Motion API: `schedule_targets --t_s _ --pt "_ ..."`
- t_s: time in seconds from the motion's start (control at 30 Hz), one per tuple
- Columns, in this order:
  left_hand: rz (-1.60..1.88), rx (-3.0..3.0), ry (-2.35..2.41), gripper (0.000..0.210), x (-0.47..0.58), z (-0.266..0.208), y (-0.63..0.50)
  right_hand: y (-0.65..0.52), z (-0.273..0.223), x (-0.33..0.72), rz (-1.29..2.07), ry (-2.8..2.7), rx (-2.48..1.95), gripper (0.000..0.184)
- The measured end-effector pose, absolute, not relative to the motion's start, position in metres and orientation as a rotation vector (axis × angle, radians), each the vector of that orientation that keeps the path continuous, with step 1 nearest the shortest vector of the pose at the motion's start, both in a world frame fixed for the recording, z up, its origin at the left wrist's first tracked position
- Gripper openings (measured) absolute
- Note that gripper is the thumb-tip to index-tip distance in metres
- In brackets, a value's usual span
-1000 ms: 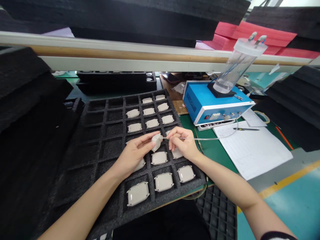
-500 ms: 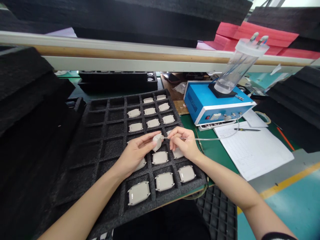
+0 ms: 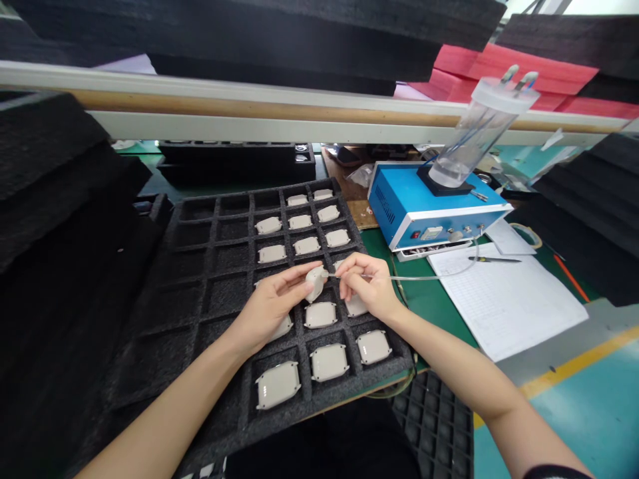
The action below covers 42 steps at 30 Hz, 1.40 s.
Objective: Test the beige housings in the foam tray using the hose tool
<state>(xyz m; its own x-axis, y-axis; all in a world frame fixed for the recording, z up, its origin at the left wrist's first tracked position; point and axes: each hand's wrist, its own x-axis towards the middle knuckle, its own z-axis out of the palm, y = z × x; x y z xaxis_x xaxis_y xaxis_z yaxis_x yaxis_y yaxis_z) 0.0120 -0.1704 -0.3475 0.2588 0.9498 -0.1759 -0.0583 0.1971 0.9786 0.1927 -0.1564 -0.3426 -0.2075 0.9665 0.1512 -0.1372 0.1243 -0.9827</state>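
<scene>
- Clock centred on the held part, 12 pointing away from the wearer.
- Gripped between thumb and fingers of left hand (image 3: pixel 272 303), coming in from about 9: one beige watch-style case (image 3: pixel 315 284), tilted up on edge, raised over the tray.
- Pinched in right hand (image 3: pixel 368 283), at 3: clear tube (image 3: pixel 417 277) with thin tip, aimed at the case's right edge. Touching or just short of it, cannot tell.
- Below both hands: black foam tray (image 3: pixel 319 406), divided into pockets.
- Inside, one per pocket in the right-hand columns: more beige cases (image 3: pixel 329 362). Clear view at 12, 1, 5, 6 and 7; several partly hidden by the hands.
- At 2, beyond the tray's right edge: blue machine (image 3: pixel 399 219), tube running to its front.
- On top of that: clear cylinder (image 3: pixel 464 146), lidded.
- At 3, past right hand: paper sheet (image 3: pixel 509 309), dark pen (image 3: pixel 494 259) on its far part.
- At 11, behind the tray: more black trays (image 3: pixel 234 166), contents mostly hidden.
</scene>
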Motion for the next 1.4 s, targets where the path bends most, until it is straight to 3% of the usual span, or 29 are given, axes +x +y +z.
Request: schedule_targets --t_s 0.23,0.3,0.53,0.7,0.97,1.1,1.23,1.4 --pt "1.088 0.857 0.993 0.038 0.013 -0.338 -0.170 -0.158 -0.344 0.196 1.105 -1.216 -0.901 0.006" --pt "1.211 0.784 1.108 0.026 0.007 -0.330 -0.160 -0.157 -0.346 0.197 1.089 -1.178 -0.895 0.006" --pt "1.438 0.978 1.647 0.022 -0.025 -0.321 -0.066 -0.155 -0.347 0.195 1.188 -1.226 -0.875 0.005" --pt "1.256 1.246 1.860 0.033 -0.028 -0.328 -0.005 -0.156 -0.347 0.194 1.253 -1.221 -0.881 0.006" --pt "0.899 1.602 1.966 0.031 -0.025 -0.313 0.017 -0.157 -0.353 0.193 1.287 -1.302 -0.858 0.008" --pt "0.914 1.719 1.988 0.030 -0.013 -0.298 -0.016 -0.155 -0.354 0.193 1.306 -1.300 -0.864 0.008" --pt "0.879 1.886 1.876 0.025 0.001 -0.270 -0.118 -0.152 -0.353 0.193 1.329 -1.263 -0.887 0.007" --pt "0.267 2.210 1.384 0.030 0.003 -0.178 -0.297 -0.154 -0.351 0.194 1.382 -1.287 -0.901 0.009"
